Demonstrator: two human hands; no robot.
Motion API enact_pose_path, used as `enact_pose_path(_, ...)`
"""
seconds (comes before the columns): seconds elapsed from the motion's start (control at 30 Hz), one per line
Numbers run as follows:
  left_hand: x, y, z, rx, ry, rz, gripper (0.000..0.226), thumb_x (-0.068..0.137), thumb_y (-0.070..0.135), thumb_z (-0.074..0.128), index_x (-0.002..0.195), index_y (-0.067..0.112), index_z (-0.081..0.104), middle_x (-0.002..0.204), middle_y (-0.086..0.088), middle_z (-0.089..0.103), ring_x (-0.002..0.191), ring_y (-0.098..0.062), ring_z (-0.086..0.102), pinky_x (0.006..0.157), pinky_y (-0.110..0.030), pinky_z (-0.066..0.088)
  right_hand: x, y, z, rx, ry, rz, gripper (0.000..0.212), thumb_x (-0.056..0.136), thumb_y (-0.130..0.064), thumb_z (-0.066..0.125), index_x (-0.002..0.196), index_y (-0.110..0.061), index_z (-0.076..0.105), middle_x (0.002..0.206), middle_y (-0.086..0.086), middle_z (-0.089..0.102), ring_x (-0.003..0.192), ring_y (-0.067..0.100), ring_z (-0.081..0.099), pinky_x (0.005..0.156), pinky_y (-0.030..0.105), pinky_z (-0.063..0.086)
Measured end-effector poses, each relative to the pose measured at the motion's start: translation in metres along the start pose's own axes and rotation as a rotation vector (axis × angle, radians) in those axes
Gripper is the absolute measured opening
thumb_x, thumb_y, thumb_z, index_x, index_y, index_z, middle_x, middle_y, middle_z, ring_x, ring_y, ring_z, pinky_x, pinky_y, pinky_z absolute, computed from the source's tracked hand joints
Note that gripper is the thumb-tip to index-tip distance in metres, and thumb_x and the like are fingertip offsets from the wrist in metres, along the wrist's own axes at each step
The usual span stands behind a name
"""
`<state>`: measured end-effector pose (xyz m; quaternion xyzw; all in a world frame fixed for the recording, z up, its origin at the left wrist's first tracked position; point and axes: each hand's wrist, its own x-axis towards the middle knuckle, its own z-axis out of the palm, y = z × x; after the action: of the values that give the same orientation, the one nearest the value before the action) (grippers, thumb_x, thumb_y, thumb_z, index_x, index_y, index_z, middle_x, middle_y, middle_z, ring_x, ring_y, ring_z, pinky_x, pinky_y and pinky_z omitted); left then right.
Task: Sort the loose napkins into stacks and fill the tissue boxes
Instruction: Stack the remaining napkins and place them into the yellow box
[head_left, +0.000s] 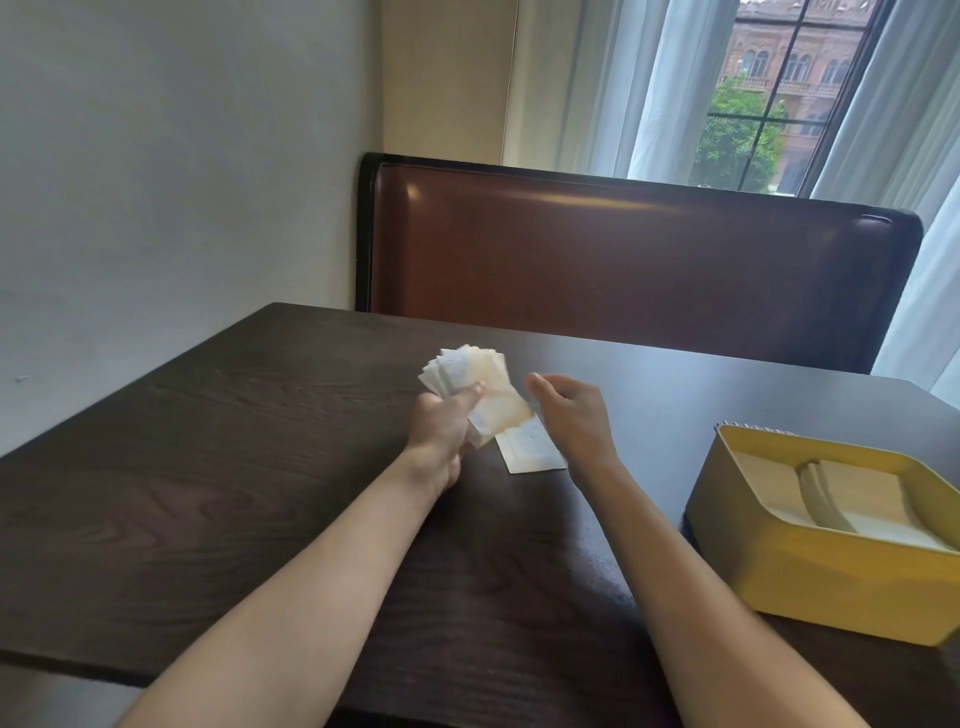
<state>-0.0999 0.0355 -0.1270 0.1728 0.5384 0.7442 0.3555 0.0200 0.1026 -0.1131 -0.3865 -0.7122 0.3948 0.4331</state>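
Dark wood table (208, 441): left hand (441, 426) grips fanned napkins (475, 382) above single napkin (530, 452); right hand (571, 410) loose, holding nothing, beside it; yellow tissue box (831, 582) well right, part-filled

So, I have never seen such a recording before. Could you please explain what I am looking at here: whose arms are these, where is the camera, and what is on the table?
There is no machine here. A person wears one camera on the head, so you see their own two bare arms from above. The left hand grips a fanned bundle of napkins. The right hand is open and holds nothing. Between the hands, one flat napkin lies on the dark wooden table. At the right stands a yellow box with more napkins inside. Behind the table are a brown bench back and a curtained window.
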Motion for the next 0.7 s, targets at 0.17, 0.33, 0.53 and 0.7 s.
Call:
enact_pose_path(0.17,0.009,0.009,-0.011,-0.101,0.148,0.035,0.008,0.092,0.008,0.069,0.091,0.015,0.065,0.101,-0.010,0.072,0.095,-0.030,0.072,0.090,-0.047,0.059,0.009,0.025,-0.005,-0.654,-0.097,0.141,0.041,0.085,-0.050,0.067,0.107,-0.017,0.072,0.121,0.008,0.064,0.115,0.030,0.054,0.096,0.036,0.043)
enact_pose_path(0.33,0.008,0.008,-0.011,-0.092,0.140,0.025,0.006,0.091,0.010,0.070,0.091,0.014,0.065,0.093,-0.007,0.071,0.083,-0.024,0.070,0.089,-0.046,0.057,0.008,0.025,0.000,-0.684,-0.159,0.183,0.016,0.083,-0.049,0.071,0.086,-0.034,0.066,0.118,0.000,0.063,0.117,0.027,0.050,0.097,0.034,0.040)
enact_pose_path(0.53,0.008,0.008,-0.011,-0.100,0.150,0.025,0.006,0.093,0.010,0.069,0.097,0.010,0.065,0.096,-0.010,0.072,0.080,-0.024,0.071,0.082,-0.043,0.059,0.011,0.024,-0.013,-0.211,-0.018,0.113,0.013,0.086,-0.022,0.074,0.077,-0.015,0.067,0.077,0.000,0.066,0.081,0.021,0.065,0.065,0.027,0.048)
enact_pose_path(0.7,0.010,0.008,-0.012,-0.098,0.164,0.017,0.006,0.093,0.011,0.070,0.097,0.012,0.065,0.093,-0.007,0.072,0.076,-0.020,0.071,0.072,-0.034,0.059,0.008,0.030,-0.004,-0.361,-0.217,0.124,0.030,0.080,-0.024,0.080,0.106,-0.024,0.065,0.082,-0.011,0.065,0.088,0.017,0.066,0.086,0.034,0.053)
